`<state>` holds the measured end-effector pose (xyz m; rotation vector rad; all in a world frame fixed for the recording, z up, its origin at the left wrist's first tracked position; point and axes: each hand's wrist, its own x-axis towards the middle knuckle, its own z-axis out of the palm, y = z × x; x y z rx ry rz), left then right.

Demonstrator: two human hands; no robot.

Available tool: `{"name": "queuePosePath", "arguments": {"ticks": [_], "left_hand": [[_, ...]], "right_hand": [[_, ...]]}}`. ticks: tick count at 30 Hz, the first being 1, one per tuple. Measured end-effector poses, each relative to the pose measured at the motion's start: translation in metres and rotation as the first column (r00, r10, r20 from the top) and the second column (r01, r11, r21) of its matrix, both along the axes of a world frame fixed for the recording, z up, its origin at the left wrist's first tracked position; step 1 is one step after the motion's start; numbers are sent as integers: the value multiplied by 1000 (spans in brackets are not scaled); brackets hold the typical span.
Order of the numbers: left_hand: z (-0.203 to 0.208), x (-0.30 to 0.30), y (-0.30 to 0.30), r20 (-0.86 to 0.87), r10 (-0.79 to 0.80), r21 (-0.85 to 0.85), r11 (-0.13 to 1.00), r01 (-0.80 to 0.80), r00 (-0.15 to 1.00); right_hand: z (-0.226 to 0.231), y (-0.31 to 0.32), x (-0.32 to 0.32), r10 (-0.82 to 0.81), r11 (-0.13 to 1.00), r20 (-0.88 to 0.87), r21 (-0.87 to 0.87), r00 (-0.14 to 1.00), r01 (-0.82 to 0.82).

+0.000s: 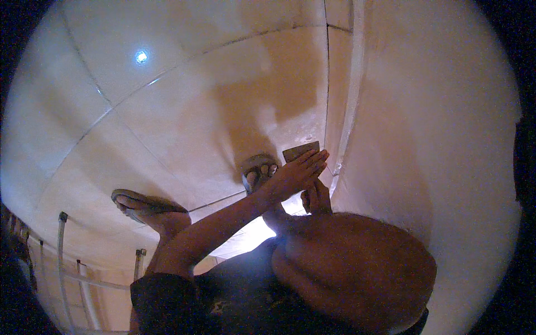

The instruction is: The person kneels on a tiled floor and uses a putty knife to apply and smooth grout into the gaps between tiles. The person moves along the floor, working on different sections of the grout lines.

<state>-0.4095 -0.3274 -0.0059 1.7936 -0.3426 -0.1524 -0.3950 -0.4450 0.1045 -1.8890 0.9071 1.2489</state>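
A flat, grey-brown plate with straight edges (300,149), resembling a scraper blade, is held up just above the floor near the wall. Across its lower part lie the stretched fingers of my left hand (301,172), close together and pointing to the right. My right hand (317,196) is just below, fingers bent inward. What it grips is hidden, and I cannot see whether it joins the plate behind my left hand.
A pale wall (441,123) rises close on the right, meeting the tiled floor (184,106). My sandalled feet (259,170) are beside and left of my hands. Metal frame legs (61,251) stand at the lower left. Shadows cross the tiles.
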Motion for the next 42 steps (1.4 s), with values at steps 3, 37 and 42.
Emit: {"name": "queuePosePath", "arguments": {"ticks": [3, 37, 42], "left_hand": [[11, 15, 36, -49, 14, 102, 995, -9, 999], [-75, 124, 154, 395, 78, 446, 854, -266, 915], [-56, 158, 183, 373, 153, 416, 854, -312, 915]], "right_hand": [[-1, 34, 32, 92, 972, -45, 219, 995, -80], [-15, 176, 143, -51, 921, -31, 385, 998, 59], [-28, 182, 168, -34, 882, 85, 470, 996, -10]]}}
